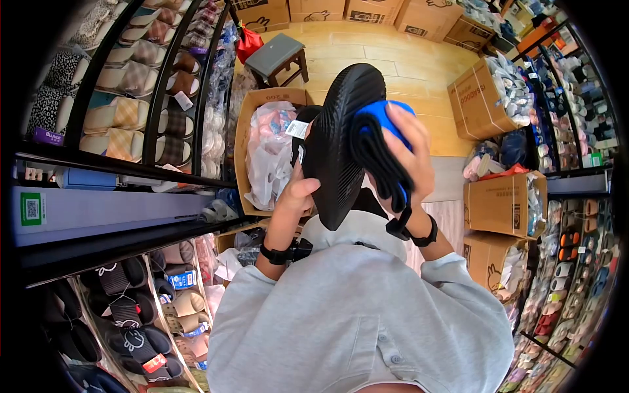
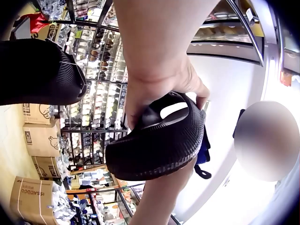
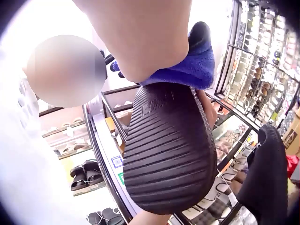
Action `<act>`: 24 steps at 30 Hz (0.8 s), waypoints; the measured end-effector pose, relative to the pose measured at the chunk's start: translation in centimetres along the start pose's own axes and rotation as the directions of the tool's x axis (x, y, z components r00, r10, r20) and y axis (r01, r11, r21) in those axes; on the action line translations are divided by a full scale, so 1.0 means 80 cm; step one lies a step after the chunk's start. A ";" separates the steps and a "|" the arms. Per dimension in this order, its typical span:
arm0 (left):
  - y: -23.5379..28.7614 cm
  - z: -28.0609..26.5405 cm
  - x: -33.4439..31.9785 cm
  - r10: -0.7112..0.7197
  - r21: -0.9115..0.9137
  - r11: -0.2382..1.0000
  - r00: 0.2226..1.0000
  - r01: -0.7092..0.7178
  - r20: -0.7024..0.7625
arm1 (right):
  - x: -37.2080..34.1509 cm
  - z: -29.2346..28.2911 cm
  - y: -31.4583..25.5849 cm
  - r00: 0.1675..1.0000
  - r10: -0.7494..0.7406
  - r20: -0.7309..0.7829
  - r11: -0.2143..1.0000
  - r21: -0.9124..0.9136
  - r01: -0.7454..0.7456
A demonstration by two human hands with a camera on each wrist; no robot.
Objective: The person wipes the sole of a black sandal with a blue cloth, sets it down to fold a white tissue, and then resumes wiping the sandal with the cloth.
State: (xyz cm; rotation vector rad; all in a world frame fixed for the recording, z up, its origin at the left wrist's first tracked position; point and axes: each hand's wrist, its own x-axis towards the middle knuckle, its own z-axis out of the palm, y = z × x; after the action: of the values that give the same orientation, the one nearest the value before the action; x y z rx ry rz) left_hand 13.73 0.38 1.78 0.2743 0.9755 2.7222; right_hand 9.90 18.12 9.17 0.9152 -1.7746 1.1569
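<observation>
A black slipper is held up at the centre, its ribbed sole showing in the head and right wrist views. My left hand grips it by its side; in the left wrist view that hand curls over the slipper. My right hand holds a folded blue-and-black cloth against the sole's edge. In the right wrist view the blue cloth lies across one end of the sole. A second black slipper hangs apart; a white tag shows beside the first.
Shelves of slippers stand at both sides. An open carton with plastic-wrapped goods is at the left, near a grey stool. More cartons line the right and the back of the wooden floor.
</observation>
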 end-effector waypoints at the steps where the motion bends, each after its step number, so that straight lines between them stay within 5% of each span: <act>1: 0.000 -0.003 -0.002 0.000 0.000 1.000 1.000 0.000 0.002 | 0.001 0.000 -0.003 1.000 -0.013 0.019 1.000 -0.024 0.014; 5: -0.007 -0.017 -0.020 -0.041 -0.099 0.994 0.998 0.037 -0.046 | -0.020 0.001 -0.022 0.941 -0.263 0.214 0.962 -0.013 0.272; 8: -0.014 -0.028 -0.045 -0.080 -0.120 0.990 0.992 0.068 -0.100 | -0.031 0.021 -0.021 0.664 -0.694 0.280 0.681 -0.046 0.731; 10: -0.015 -0.032 -0.055 -0.088 -0.121 0.990 0.988 0.073 -0.129 | -0.028 0.012 -0.025 0.663 -0.665 0.344 0.718 0.052 0.694; 12: -0.009 -0.033 -0.054 -0.075 -0.116 0.992 0.986 0.058 -0.147 | -0.008 0.000 -0.021 0.751 -0.539 0.382 0.817 0.019 0.576; 16: 0.006 -0.025 -0.054 -0.030 -0.096 0.995 0.981 0.012 -0.190 | 0.008 0.002 -0.022 0.951 -0.259 0.170 0.928 -0.229 0.294; 19: 0.005 -0.025 -0.068 -0.029 -0.072 0.997 0.974 0.013 -0.223 | -0.012 0.011 -0.042 0.869 -0.416 0.268 0.875 -0.144 0.463; 22: -0.003 -0.027 -0.091 -0.030 -0.053 0.998 0.966 0.017 -0.258 | -0.029 0.029 -0.047 0.654 -0.653 0.382 0.731 0.090 0.676; 24: -0.004 -0.028 -0.098 -0.026 -0.047 0.999 0.961 0.013 -0.274 | -0.029 0.029 -0.043 0.603 -0.711 0.361 0.674 0.107 0.731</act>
State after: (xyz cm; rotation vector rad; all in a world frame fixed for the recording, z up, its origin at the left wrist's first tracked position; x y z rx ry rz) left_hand 20.65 -2.94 -0.89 -0.1255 0.9759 2.8100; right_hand 13.35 15.15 7.69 1.7141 -1.4318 0.4002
